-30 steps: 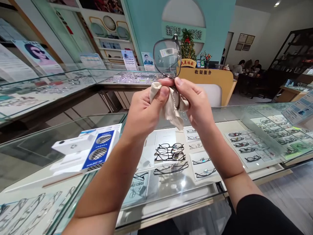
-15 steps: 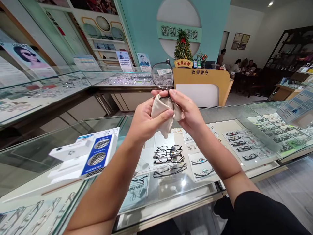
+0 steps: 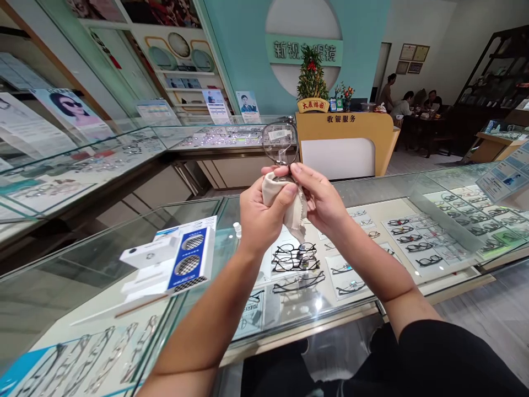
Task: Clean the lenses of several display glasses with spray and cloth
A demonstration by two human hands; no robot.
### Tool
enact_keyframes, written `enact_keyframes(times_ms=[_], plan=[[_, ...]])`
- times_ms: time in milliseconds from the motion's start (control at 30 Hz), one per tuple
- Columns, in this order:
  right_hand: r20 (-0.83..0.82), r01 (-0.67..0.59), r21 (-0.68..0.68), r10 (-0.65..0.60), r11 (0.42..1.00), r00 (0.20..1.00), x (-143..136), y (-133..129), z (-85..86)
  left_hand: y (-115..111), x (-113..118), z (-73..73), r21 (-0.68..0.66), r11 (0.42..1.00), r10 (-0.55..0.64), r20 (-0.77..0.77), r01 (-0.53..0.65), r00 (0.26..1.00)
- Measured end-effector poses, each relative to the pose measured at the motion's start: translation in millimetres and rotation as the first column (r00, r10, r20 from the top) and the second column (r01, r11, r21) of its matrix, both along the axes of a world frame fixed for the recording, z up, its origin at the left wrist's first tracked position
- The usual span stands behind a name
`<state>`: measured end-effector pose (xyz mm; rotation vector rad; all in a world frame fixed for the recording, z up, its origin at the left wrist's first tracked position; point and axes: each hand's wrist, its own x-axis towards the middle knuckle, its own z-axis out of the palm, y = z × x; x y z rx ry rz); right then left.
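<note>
A pair of dark-rimmed glasses (image 3: 280, 142) is held up over the glass counter, one lens raised above my fingers with a small white label on it. A cream cloth (image 3: 294, 212) is folded over the lower lens and hangs down in a point. My left hand (image 3: 266, 212) is closed on the cloth, its thumb pressing the cloth against the lens. My right hand (image 3: 320, 196) pinches the frame near its middle, fingers partly hidden behind the cloth. The lower lens is mostly covered.
Below my hands, the glass display counter (image 3: 297, 325) holds several rows of glasses (image 3: 295, 258). A blue and white box (image 3: 190, 259) stands at the left. Further back are a wooden reception desk (image 3: 386, 132), a potted plant (image 3: 312, 80) and people at a table.
The view has shifted, so the counter and box appear further right. The raised lens has tilted, and my left thumb has moved up on the cloth. Both hands keep their hold.
</note>
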<state>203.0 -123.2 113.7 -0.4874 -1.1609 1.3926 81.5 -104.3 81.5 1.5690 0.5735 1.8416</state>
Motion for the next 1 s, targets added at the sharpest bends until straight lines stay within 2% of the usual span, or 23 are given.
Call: enact_keyframes(times_ms=[167,300,400,533,667,767,867,1000], plan=[[0.005,0.004,0.024,-0.004,1.000,1.000,0,-2,0.2,0,3,0.9,0.024,1.000,0.020,0.003,-0.020,1.000],[-0.011,-0.003,0.060,0.004,0.998,1.000,1,-7,1.8,-6,4,6.2,-0.011,1.000,-0.015,0.022,0.015,1.000],[-0.032,0.007,0.076,-0.004,0.997,0.999,2,-8,0.8,-9,1,10.6,-0.070,0.995,-0.068,-0.009,0.067,0.998],[-0.021,0.095,0.055,-0.094,0.994,0.995,4,-9,-0.1,-8,-7,16.6,-0.096,0.984,-0.158,-0.112,0.148,0.981],[0.007,0.151,0.036,-0.151,0.988,0.988,6,-9,0.5,-5,-20,24.0,-0.127,0.940,-0.338,-0.221,0.316,0.915],[-0.010,0.167,0.032,-0.166,0.986,0.986,6,-9,-0.3,-4,-25,26.6,-0.148,0.917,-0.397,-0.273,0.370,0.876],[-0.025,0.191,0.013,-0.190,0.982,0.981,2,-11,-2.8,-6,-18,23.2,-0.140,0.934,-0.354,-0.235,0.328,0.905],[-0.055,0.198,-0.010,-0.199,0.980,0.979,-8,-17,-4.7,-11,0,14.9,-0.109,0.977,-0.195,-0.090,0.185,0.977]])
